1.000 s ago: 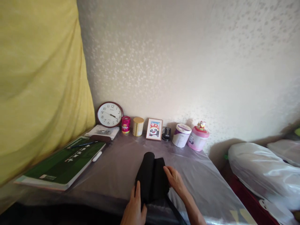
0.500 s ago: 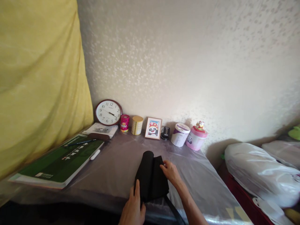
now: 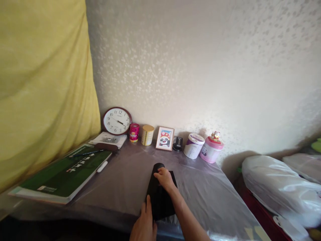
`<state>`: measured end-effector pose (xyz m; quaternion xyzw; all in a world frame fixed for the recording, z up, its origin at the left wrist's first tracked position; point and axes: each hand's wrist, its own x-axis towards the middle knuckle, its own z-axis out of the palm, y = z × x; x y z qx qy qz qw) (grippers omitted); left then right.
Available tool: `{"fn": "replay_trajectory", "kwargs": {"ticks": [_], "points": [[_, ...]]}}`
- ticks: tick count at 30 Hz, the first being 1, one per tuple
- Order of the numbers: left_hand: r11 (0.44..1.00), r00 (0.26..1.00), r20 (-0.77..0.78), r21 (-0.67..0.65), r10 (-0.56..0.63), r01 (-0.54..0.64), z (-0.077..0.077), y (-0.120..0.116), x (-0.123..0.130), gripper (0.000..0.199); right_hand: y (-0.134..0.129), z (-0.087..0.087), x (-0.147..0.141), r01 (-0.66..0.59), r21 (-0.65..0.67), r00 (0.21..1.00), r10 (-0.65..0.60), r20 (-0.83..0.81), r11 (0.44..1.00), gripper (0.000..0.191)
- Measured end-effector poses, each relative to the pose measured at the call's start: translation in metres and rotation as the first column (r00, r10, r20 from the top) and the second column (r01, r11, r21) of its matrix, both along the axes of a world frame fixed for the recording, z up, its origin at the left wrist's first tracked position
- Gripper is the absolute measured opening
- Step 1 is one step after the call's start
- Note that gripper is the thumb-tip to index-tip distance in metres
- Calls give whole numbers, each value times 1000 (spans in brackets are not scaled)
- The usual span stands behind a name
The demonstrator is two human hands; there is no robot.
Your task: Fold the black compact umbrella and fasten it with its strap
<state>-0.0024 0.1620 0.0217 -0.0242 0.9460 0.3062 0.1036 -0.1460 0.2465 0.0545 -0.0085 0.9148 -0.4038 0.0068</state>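
A black folded cloth item (image 3: 158, 197) lies near the front edge of the table, its far end rounded. My left hand (image 3: 144, 222) grips its near left edge, fingers along the side. Across its upper part reaches my right hand (image 3: 164, 178), with curled fingers gripping the cloth near the far end. My right hand and forearm hide part of its right side.
Along the wall stand a clock (image 3: 117, 121), a pink can (image 3: 134, 133), a yellow-lidded can (image 3: 147, 135), a panda picture frame (image 3: 165, 138) and two tubs. A green book (image 3: 62, 174) lies left; plastic bags (image 3: 276, 184) are at right.
My right hand has moved left from the item's right edge to its upper left part. The right flap now lies closer in, and the strap no longer shows. My left hand keeps its hold.
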Motion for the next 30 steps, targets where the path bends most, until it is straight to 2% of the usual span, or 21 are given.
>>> {"fn": "replay_trajectory", "kwargs": {"ticks": [5, 9, 12, 14, 16, 19, 21, 24, 26, 28, 30], "points": [[1000, 1000, -10, -3, -14, 14, -4, -1, -3, 69, -9, -1, 11, -48, 145, 996, 58, -65, 988, 22], [999, 998, -50, -23, -42, 41, -14, -4, -1, 56, -11, 0, 18, -121, 171, 988, 135, -74, 978, 17], [996, 994, -114, -90, 0, -10, -23, -9, 5, 53, -12, -3, 20, -166, 163, 977, 185, -110, 973, 15], [991, 982, -190, -124, 17, -42, -23, -12, 8, 52, -12, -6, 21, -189, 165, 970, 210, -125, 968, 14], [988, 973, -228, -154, -17, -19, -17, -14, 9, 50, -12, -7, 24, -225, 170, 960, 249, -132, 959, 15], [977, 975, -169, -184, -142, 110, -3, -12, 4, 58, -11, -5, 32, -285, 190, 933, 317, -169, 940, 16], [972, 979, -102, -178, -176, 156, 4, -9, -1, 68, -8, -2, 40, -324, 213, 909, 366, -200, 922, 17], [975, 989, -28, -172, -147, 140, 4, -5, -8, 72, 0, 1, 54, -399, 218, 856, 447, -258, 891, 18], [977, 991, 9, -169, -130, 130, 2, -3, -10, 71, 7, 2, 60, -472, 217, 790, 519, -325, 855, 20], [979, 992, 28, -161, -124, 127, 0, -2, -10, 72, 13, -1, 59, -516, 248, 725, 573, -384, 820, 23], [981, 992, 41, -145, -121, 126, 1, -2, -10, 73, 17, -7, 52, -512, 293, 701, 590, -400, 808, 25]]}}
